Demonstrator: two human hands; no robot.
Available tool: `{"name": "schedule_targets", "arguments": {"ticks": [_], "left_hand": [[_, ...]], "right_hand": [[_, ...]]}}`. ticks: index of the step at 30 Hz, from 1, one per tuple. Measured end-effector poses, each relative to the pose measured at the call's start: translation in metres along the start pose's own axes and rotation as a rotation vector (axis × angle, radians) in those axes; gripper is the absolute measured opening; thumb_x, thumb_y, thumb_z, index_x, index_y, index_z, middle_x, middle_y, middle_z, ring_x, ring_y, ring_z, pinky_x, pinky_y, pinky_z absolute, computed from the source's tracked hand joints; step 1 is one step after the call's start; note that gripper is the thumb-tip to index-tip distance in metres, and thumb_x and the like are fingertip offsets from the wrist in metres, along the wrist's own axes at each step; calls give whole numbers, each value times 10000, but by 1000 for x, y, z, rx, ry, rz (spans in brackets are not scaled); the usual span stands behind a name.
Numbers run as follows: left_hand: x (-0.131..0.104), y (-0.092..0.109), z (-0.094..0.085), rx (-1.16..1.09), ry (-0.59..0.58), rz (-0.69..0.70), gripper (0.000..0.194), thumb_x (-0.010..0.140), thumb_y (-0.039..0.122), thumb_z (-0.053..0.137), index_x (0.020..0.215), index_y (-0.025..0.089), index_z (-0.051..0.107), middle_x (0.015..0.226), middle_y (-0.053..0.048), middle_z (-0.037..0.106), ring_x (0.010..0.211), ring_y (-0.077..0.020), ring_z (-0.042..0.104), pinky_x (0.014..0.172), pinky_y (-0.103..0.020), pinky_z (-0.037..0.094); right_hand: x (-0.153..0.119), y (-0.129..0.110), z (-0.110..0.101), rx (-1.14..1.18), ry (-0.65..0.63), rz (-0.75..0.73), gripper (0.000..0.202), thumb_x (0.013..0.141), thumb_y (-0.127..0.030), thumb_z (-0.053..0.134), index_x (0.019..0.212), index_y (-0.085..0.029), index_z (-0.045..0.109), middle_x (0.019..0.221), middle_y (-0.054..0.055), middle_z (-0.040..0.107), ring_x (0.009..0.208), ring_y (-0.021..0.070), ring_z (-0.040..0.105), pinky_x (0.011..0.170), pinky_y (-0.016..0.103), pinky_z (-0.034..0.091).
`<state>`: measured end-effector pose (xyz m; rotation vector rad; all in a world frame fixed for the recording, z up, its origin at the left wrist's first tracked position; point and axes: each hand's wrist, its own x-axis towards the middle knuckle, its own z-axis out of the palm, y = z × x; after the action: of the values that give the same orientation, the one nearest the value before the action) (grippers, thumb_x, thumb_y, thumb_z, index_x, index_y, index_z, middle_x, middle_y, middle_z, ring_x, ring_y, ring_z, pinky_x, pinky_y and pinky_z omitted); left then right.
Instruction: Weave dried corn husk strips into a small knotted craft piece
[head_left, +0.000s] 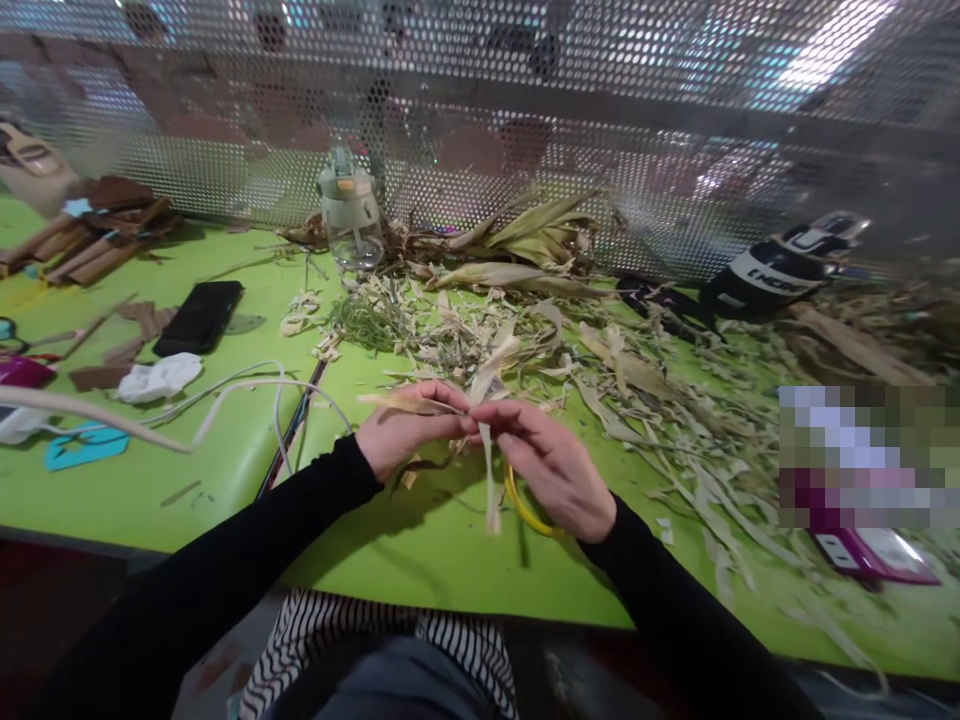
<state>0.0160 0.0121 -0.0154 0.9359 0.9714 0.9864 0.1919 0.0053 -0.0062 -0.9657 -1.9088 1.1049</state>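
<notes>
My left hand and my right hand meet over the green table, with the fingertips of both pinched on dry corn husk strips. One pale strip hangs down between the hands. Another husk piece stands up behind the fingertips, and a narrow tan one points left across my left hand. The exact join is hidden by my fingers. A yellow loop shows just under my right hand; I cannot tell whether it is held. Beyond the hands lie shredded husk scraps and a tuft of thin green strands.
Whole husks and a clear water bottle stand by the perforated metal screen. A black bottle lies tilted at right, near black scissors. A phone and a white cable are on the left.
</notes>
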Motion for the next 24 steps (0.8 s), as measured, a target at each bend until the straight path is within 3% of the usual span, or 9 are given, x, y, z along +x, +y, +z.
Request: {"name": "schedule_targets", "arguments": {"ticks": [5, 8, 14, 19, 21, 24], "left_hand": [[-4, -1, 4, 79, -77, -71, 217, 626, 195, 728, 771, 131, 580, 608, 34, 574, 437, -27, 424, 448, -179, 321], [-4, -2, 4, 102, -66, -34, 230, 623, 212, 728, 781, 134, 581, 638, 19, 586, 492, -46, 468, 477, -186, 347], [-5, -3, 5, 78, -89, -56, 244, 639, 231, 721, 788, 143, 549, 620, 39, 550, 457, -33, 424, 453, -180, 325], [-6, -5, 8, 99, -93, -19, 243, 642, 237, 721, 799, 142, 562, 604, 49, 528, 469, -39, 435, 464, -180, 342], [-5, -5, 8, 80, -87, -14, 199, 654, 214, 700, 786, 136, 574, 633, 28, 554, 526, -56, 485, 505, -185, 379], [-5, -3, 5, -22, -76, -9, 169, 664, 206, 688, 769, 138, 574, 660, 10, 583, 597, -77, 535, 561, -193, 418]], "right_hand": [[6, 2, -3, -70, 183, -83, 77, 815, -261, 622, 835, -206, 673, 760, 22, 641, 697, 141, 598, 624, 279, 503], [8, 4, -4, -108, 185, -133, 69, 773, -257, 676, 717, -215, 676, 757, 17, 622, 713, 144, 576, 616, 275, 490], [5, 10, 6, 36, 221, -71, 81, 819, -221, 611, 878, -229, 667, 799, 8, 625, 705, 129, 580, 634, 275, 493], [4, 15, 16, -108, 376, -102, 43, 780, -242, 652, 818, -231, 635, 832, 1, 507, 683, 114, 478, 569, 242, 421], [4, 15, 16, -117, 424, -46, 155, 758, -302, 686, 826, -217, 575, 792, -16, 477, 598, 95, 412, 512, 229, 376], [5, 15, 12, -172, 387, 30, 248, 754, -376, 691, 787, -200, 519, 719, -26, 467, 557, 92, 379, 485, 230, 343]]}}
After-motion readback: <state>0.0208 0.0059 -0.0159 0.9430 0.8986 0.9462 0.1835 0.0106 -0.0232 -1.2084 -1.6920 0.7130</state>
